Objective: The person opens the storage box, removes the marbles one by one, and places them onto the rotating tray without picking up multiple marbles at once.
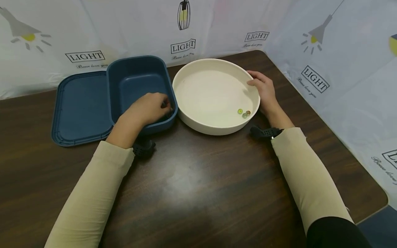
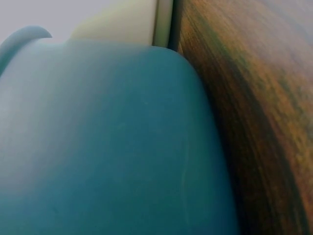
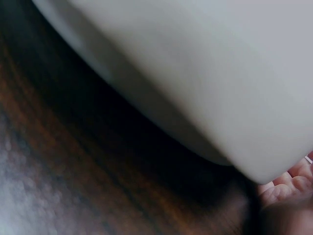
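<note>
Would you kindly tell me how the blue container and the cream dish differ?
The blue container is roughly rectangular with rounded corners; the cream dish is round.
The container looks deeper, the dish shallower and wider.
The container has the left hand reaching inside; the dish has the right hand gripping its rim and a few marbles inside.
Both stand upright and open-topped on the table.

On the bench [image 1: 186,179], the lid [image 1: 83,106] lies just left of the storage box [image 1: 139,86], the bowl [image 1: 211,93] just right of it. Three marbles [image 1: 240,111] lie in the bowl's near right part. A backdrop [image 1: 139,27] hangs behind.
</note>
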A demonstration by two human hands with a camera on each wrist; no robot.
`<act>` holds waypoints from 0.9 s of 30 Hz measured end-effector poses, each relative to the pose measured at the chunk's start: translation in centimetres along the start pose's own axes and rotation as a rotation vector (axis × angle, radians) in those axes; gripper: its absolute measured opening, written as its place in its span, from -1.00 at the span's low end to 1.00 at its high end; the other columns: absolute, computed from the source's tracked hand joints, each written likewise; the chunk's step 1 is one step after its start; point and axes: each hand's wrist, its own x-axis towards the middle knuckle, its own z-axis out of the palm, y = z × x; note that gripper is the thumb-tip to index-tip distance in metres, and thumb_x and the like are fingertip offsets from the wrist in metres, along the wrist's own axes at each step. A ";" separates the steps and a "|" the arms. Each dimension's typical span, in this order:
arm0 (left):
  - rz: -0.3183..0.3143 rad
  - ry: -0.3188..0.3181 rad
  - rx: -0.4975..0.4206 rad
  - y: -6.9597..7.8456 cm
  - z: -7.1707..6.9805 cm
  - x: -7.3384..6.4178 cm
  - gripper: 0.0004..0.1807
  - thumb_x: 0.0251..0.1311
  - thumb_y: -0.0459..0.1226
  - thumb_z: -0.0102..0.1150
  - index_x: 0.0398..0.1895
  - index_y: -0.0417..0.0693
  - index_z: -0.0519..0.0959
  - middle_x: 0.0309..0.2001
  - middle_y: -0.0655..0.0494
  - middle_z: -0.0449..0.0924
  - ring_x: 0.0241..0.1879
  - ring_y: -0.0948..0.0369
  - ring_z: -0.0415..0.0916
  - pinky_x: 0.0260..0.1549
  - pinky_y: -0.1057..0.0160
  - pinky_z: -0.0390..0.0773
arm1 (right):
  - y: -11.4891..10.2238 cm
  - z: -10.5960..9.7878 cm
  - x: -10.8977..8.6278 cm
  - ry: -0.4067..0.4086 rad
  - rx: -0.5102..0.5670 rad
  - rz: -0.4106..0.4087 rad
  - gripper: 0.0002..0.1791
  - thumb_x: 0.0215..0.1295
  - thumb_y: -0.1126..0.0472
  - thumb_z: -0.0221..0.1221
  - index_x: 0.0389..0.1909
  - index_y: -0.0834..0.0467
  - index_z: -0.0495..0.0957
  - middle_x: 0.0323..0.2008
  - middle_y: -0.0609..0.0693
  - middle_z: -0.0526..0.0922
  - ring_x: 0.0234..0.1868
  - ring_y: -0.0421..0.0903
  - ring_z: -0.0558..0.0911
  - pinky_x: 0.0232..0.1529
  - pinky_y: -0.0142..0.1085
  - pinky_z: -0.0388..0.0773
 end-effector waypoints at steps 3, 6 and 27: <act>-0.002 0.002 -0.001 0.1 -0.2 -0.1 -0.75 0.49 -0.16 -0.02 -0.03 -0.09 0.58 -0.04 -0.03 0.61 -0.13 0.05 0.49 -0.11 0.06 0.47 | -0.1 0.1 0.1 0.003 0.015 -0.010 -0.57 0.36 0.34 0.03 0.22 0.22 0.57 0.11 0.02 0.58 -0.02 -0.12 0.62 -0.13 -0.51 0.62; 0.000 0.004 0.001 0.1 -0.3 -0.2 -0.75 0.49 -0.15 -0.03 -0.03 -0.09 0.58 -0.05 -0.04 0.61 -0.15 0.05 0.49 -0.14 0.07 0.46 | -0.1 0.2 0.2 0.006 0.031 -0.012 -0.57 0.35 0.36 0.02 0.21 0.23 0.57 0.09 0.02 0.58 -0.01 -0.12 0.62 -0.12 -0.51 0.62; -0.004 0.002 -0.004 -0.1 0.0 -0.1 -0.74 0.47 -0.13 0.02 -0.01 -0.07 0.60 0.00 -0.03 0.64 -0.10 0.05 0.52 -0.07 0.02 0.50 | 0.2 0.1 0.1 0.020 0.008 -0.014 -0.57 0.35 0.36 0.03 0.22 0.25 0.57 0.07 0.00 0.60 -0.05 -0.16 0.62 -0.14 -0.52 0.61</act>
